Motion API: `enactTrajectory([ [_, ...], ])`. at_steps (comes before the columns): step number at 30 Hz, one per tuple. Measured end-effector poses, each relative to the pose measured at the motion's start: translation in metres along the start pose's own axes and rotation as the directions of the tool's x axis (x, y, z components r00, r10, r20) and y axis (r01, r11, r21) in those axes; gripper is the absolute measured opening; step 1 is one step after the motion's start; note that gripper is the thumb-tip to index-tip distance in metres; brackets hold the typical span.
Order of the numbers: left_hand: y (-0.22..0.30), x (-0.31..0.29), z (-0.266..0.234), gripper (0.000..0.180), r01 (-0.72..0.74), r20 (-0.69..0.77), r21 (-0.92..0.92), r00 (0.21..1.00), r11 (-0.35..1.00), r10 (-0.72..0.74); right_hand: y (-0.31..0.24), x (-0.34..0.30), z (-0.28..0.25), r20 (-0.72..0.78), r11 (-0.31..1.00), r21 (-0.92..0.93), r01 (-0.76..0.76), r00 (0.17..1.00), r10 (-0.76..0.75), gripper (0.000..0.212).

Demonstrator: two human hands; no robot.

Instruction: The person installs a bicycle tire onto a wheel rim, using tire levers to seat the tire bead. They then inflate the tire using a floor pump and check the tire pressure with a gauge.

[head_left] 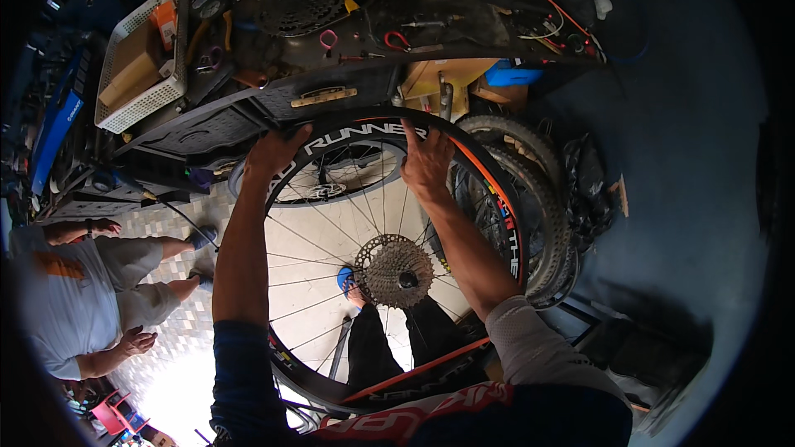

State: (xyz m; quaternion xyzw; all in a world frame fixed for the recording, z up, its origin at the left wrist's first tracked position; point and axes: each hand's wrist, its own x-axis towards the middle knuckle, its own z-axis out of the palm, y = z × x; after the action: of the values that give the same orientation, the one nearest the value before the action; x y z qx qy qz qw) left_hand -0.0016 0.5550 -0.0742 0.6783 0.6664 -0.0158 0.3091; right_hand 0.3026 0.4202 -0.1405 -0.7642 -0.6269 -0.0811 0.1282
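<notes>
Bike wheel (360,136) held in front of the torso, cassette (402,273) facing the wearer, top edge near the workbench (464,29). Left hand (273,156) and right hand (428,164) both curled round the upper tyre, thumbs inward; can't tell how tight, fingers partly hidden. White basket (149,112) on bench, upper left

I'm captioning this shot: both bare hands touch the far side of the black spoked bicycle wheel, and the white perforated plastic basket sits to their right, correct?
Wrong side: the head view shows the white perforated plastic basket left of the left hand and right hand. Both do touch the far side of the wheel.
</notes>
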Motion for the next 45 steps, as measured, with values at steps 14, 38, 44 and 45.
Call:
enactTrajectory([
  [14, -0.019, -0.004, -0.009, 0.097, -0.106, 0.105, -0.083, 0.988, 0.991, 0.114, -0.012, 0.009, -0.016, 0.196, 0.995, -0.101, -0.002, 0.98, 0.022, 0.084],
  [38, -0.014, -0.037, -0.047, 0.073, -0.077, 0.195, -0.2, 0.974, 0.977, 0.117, -0.048, 0.02, -0.109, 0.237, 0.953, 0.296, 0.069, 0.961, -0.143, 0.047],
  [44, 0.01, -0.055, -0.056, 0.061, -0.077, 0.216, -0.369, 0.962, 0.926, 0.166, -0.115, 0.142, -0.089, 0.324, 0.806, 0.505, 0.308, 0.798, -0.508, 0.072],
  [45, 0.012, -0.059, -0.06, 0.061, -0.055, 0.226, -0.364, 0.963, 0.93, 0.145, -0.121, 0.154, -0.087, 0.599, 0.843, 0.495, 0.209, 0.621, -0.506, 0.076],
])
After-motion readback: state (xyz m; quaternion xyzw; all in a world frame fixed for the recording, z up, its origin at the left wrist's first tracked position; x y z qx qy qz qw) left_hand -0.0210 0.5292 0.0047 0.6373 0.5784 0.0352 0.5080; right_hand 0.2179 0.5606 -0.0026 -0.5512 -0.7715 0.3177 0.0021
